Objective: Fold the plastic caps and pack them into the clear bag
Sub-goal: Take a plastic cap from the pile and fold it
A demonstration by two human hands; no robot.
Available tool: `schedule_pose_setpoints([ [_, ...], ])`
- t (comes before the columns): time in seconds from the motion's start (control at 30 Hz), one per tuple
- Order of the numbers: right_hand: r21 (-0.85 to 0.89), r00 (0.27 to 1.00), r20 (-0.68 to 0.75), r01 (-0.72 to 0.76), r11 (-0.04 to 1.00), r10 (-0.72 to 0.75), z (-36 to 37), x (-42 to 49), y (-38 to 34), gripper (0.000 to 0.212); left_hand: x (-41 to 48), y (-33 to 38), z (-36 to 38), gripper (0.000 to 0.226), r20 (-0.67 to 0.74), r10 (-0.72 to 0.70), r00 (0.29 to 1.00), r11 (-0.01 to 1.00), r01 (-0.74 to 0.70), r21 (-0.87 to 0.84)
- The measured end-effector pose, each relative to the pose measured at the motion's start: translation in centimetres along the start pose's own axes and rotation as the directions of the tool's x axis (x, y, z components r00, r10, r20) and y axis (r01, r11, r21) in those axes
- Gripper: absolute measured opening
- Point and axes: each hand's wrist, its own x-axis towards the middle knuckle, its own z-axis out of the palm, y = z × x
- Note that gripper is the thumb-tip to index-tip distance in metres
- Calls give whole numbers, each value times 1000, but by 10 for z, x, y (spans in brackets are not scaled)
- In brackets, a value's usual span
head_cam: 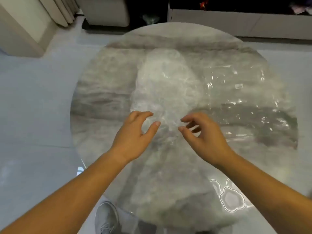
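Plastic caps [165, 85] lay heaped, bag [244, 102] right of them; left hand [135, 134], right hand [204, 135] at their near edge, fingers spread.

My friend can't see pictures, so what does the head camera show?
The person's left hand and right hand reach, fingers curved, for the near edge of a heap of plastic caps on a round marble table. A flat clear bag lies to the heap's right.

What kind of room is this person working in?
Probably a home living room: a round marble-look table, pale curtains at the far left, and a low cabinet along the back wall.
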Motion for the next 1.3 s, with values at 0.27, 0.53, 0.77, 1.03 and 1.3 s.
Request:
schedule_pose_setpoints([
  [0.27, 2, 984, -175, -31, 1000, 31, 39, 6, 38, 19, 7, -49, 26, 56, -36, 195, 980, 955, -182, 233],
  [0.53, 322, 942, -95, -276, 906, 321, 48, -4, 35, 4, -1, -57, 29, 60, 25, 253, 967, 946, -253, 203],
  [0.77, 220, 953, -187, -195, 956, 237, 36, -35, 28, 21, -35, -39, 21, 52, 28, 313, 949, 915, -310, 258],
  [1.03, 166, 952, -133, -252, 953, 275, 17, -85, 12, 43, -84, -13, 15, 46, -1, 325, 946, 931, -320, 174],
  [1.3, 280, 845, 92, -530, 800, 527, 16, -129, 7, 45, -128, -8, 43, 54, 123, 173, 977, 985, -175, 2],
])
